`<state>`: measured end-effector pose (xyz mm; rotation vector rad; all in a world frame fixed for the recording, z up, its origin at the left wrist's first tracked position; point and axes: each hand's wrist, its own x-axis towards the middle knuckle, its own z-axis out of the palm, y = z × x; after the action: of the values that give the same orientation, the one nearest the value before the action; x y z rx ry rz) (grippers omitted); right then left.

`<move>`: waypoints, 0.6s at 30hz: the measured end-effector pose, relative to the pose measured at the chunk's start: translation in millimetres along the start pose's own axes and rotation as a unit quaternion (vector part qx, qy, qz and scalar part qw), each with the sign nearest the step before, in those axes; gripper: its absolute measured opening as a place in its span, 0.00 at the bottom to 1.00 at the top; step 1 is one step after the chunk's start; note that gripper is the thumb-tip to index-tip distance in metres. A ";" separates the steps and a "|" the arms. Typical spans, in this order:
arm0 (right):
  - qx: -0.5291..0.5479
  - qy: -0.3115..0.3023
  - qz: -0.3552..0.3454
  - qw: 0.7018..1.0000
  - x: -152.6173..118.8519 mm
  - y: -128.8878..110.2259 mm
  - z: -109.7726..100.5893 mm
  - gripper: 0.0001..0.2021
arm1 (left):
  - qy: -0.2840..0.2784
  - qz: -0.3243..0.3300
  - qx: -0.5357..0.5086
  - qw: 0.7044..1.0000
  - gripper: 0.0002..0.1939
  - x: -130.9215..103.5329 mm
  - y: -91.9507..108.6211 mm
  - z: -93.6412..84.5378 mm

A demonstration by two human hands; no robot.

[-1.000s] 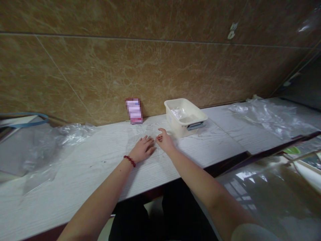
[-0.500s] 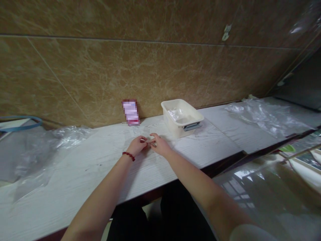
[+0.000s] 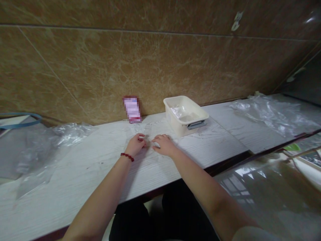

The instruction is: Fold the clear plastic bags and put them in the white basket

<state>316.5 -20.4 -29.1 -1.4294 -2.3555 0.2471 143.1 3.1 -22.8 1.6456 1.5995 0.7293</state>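
My left hand (image 3: 136,144), with a dark red bead bracelet (image 3: 127,156) at the wrist, is over the white wood-grain table (image 3: 100,180). Its fingers are curled in a pinch. A short gap to the right, my right hand (image 3: 165,145) has its fingers bent towards the thumb. Something clear and pale shows by the fingertips of both hands, too faint to name. Clear plastic film (image 3: 137,128) lies flat on the table just beyond my left hand. To the right of my right hand stands a cream plastic bin (image 3: 178,125) with a grey handle and clear plastic inside.
A phone (image 3: 132,109), its screen blurred, leans on the brown marbled wall (image 3: 100,67). Crumpled clear plastic (image 3: 74,134) and a blue band (image 3: 22,125) are on the left. More clear plastic sheeting (image 3: 273,113) lies at the far right, beyond a seam in the tabletop.
My hands, whose fingertips met before, have come apart; the right one has moved slightly right. The view has shifted a little.
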 end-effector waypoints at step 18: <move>-0.001 -0.008 0.037 0.999 1.9 -1.7 -0.6 0.12 | 0.046 0.061 0.185 0.980 0.16 4.9 -14.6 -29.6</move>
<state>314.6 -19.6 -27.5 -1.5215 -2.3183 0.2772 111.0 10.7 -17.8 2.0163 1.7946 0.6011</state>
